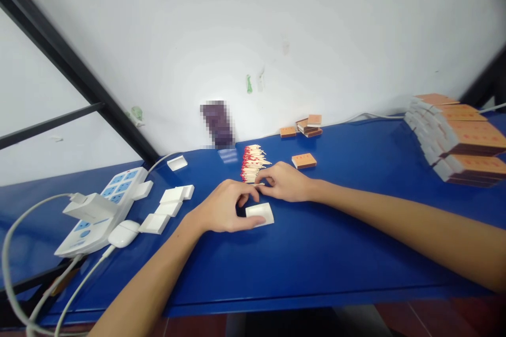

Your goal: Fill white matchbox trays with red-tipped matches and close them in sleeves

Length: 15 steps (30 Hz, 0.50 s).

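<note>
On the blue table (324,253), my left hand (223,208) curls around a small white matchbox tray (261,214), thumb and fingers gripping its near side. Just behind it, my right hand (286,181) is closed in a pinch at the near edge of a pile of red-tipped matches (252,163), with a match or two between the fingertips. An orange matchbox sleeve (304,160) lies just right of the pile.
Several white trays (169,205) lie to the left beside a white power strip (105,208) with cables and a white earbud case (124,233). Orange boxes (306,126) sit by the wall. A large stack of matchboxes (458,137) fills the far right. A blurred dark object (217,124) leans on the wall.
</note>
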### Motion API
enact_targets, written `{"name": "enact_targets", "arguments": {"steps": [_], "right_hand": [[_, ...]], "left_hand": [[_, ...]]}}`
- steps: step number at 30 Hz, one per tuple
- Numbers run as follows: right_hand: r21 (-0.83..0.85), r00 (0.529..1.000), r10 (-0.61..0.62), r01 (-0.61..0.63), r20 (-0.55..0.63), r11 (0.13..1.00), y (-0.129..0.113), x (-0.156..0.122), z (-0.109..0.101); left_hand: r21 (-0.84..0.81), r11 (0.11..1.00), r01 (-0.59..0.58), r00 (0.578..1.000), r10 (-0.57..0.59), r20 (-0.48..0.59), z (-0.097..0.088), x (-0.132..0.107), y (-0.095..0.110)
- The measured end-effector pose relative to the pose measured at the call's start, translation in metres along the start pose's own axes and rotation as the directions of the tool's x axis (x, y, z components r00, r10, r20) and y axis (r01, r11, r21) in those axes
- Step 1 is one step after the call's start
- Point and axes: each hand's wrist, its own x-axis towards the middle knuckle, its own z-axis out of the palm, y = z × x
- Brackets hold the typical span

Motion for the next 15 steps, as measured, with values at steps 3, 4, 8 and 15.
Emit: {"name": "enact_targets", "arguments": {"steps": [3,4,8,15], "right_hand": [[0.026,1.000,-0.016,0.016,0.005,1.000,0.000,0.000,0.000],[0.031,1.000,-0.021,0.021,0.006,0.999,0.001,0.000,0.000],[0.031,0.999,-0.043,0.042,0.012,0.999,0.001,0.000,0.001],[0.005,0.997,-0.079,0.079,0.022,0.997,0.000,-0.002,0.001]], "left_hand": [[-0.061,0.995,0.076,0.985,-0.084,-0.147,-0.001,0.002,-0.011],[-0.043,0.993,0.113,0.971,-0.120,-0.208,-0.002,0.003,-0.015],[0.076,0.975,0.208,0.950,-0.183,-0.255,-0.003,0.002,-0.027],[0.116,0.981,0.155,0.984,-0.143,-0.104,-0.003,-0.001,-0.026]]}}
